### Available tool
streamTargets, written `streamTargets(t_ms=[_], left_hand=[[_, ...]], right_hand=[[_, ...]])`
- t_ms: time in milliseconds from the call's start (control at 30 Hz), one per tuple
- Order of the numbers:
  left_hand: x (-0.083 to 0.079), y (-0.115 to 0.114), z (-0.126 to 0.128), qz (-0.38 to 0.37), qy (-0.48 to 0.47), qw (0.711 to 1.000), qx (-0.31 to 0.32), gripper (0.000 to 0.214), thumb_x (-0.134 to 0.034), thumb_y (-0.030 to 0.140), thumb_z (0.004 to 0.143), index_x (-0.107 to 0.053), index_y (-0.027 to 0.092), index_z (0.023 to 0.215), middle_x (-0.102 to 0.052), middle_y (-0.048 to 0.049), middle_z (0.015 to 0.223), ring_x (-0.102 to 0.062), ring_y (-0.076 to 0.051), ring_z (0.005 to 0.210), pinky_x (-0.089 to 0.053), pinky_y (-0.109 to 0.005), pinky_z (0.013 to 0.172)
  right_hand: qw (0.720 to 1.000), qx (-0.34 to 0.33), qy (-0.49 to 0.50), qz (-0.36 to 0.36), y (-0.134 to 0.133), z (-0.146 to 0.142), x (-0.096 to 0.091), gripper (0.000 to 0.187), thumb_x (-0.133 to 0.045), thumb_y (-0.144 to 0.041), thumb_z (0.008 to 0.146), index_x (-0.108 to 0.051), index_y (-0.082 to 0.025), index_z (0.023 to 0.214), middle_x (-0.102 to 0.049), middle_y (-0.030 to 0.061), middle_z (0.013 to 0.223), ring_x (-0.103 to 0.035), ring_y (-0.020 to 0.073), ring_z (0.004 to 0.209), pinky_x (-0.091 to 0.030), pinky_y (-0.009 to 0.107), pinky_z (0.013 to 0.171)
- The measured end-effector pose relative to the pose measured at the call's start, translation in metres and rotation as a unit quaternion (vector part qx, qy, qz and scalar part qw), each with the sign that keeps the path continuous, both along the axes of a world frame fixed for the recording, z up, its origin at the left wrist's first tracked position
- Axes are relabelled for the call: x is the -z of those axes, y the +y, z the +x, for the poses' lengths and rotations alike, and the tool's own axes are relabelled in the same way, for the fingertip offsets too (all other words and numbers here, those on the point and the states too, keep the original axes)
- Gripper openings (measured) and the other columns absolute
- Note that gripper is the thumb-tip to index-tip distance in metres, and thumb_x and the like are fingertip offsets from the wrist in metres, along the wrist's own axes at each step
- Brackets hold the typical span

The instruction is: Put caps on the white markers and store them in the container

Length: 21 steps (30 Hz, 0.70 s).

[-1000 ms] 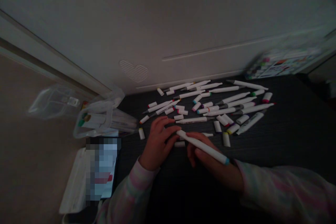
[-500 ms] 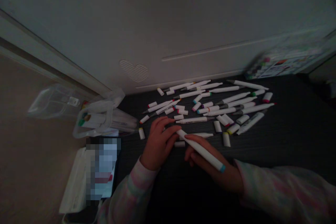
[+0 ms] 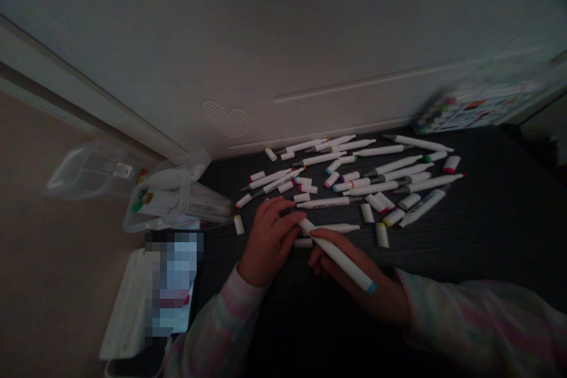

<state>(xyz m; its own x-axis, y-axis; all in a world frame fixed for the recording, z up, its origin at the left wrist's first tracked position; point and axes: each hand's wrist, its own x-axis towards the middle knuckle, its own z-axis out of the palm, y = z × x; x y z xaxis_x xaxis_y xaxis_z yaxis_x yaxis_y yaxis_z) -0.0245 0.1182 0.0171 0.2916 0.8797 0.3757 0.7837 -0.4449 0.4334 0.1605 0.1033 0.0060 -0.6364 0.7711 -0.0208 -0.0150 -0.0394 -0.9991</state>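
A white marker (image 3: pixel 343 261) with a blue lower end slants between my two hands. My right hand (image 3: pixel 372 286) grips its barrel, fingers wrapped underneath. At the upper end, the fingers of my left hand (image 3: pixel 274 239) pinch the marker; they hide the tip there. Just beyond my fingers, an uncapped white marker (image 3: pixel 325 203) lies flat, and another marker (image 3: pixel 343 228) is partly covered by the held one. A loose cap (image 3: pixel 303 243) rests beside my left thumb. Many more uncapped markers (image 3: pixel 392 150) and loose caps (image 3: pixel 381 235) are scattered over the dark table.
To the left, a clear plastic case (image 3: pixel 190 204) stands with its lid (image 3: pixel 91 171) open and markers inside. Below it lies a lit phone (image 3: pixel 181 283) beside a white object (image 3: pixel 126 307). A packed marker set (image 3: pixel 482 109) leans against the white wall panel (image 3: pixel 354 41).
The marker's blue end has dipped slightly down and to the left along with my right hand. My left hand has barely moved at the upper end.
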Motion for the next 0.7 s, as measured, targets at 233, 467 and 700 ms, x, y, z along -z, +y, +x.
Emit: streamTargets(t_ms=[233,467,700], left_hand=[[0.002,0.0005,0.0003,0.006,0.002,1.0,0.005,0.021,-0.049,0.012,0.079,-0.057,0.021,0.096,-0.054,-0.0063,0.104,-0.042,-0.021,0.106,-0.04,-0.042,0.089],[0.0029,0.0007,0.0009,0.007,-0.001,1.0,0.02,0.021,-0.048,0.013,0.079,-0.057,0.021,0.096,-0.055,-0.0065,0.103,-0.044,-0.02,0.103,-0.04,-0.042,0.088],[0.0031,0.0,0.0033,0.002,0.002,1.0,0.026,0.023,-0.048,0.013,0.079,-0.058,0.022,0.098,-0.055,-0.0065,0.102,-0.045,-0.02,0.102,-0.041,-0.042,0.087]], right_hand=[[0.993,-0.003,0.035,-0.116,0.0,0.0002,0.001,0.032,-0.043,-0.02,0.083,-0.046,-0.024,0.115,-0.057,0.0039,0.089,-0.053,0.013,0.08,-0.043,0.03,0.074],[0.973,0.022,0.065,-0.219,0.0004,-0.0003,-0.0015,0.028,-0.039,-0.02,0.084,-0.055,-0.022,0.107,-0.061,0.0042,0.09,-0.056,0.0154,0.085,-0.042,0.033,0.078],[0.99,0.013,0.014,-0.137,0.002,0.0012,-0.0016,0.028,-0.041,-0.035,0.086,-0.054,-0.02,0.105,-0.06,0.004,0.084,-0.054,0.0145,0.079,-0.042,0.03,0.073]])
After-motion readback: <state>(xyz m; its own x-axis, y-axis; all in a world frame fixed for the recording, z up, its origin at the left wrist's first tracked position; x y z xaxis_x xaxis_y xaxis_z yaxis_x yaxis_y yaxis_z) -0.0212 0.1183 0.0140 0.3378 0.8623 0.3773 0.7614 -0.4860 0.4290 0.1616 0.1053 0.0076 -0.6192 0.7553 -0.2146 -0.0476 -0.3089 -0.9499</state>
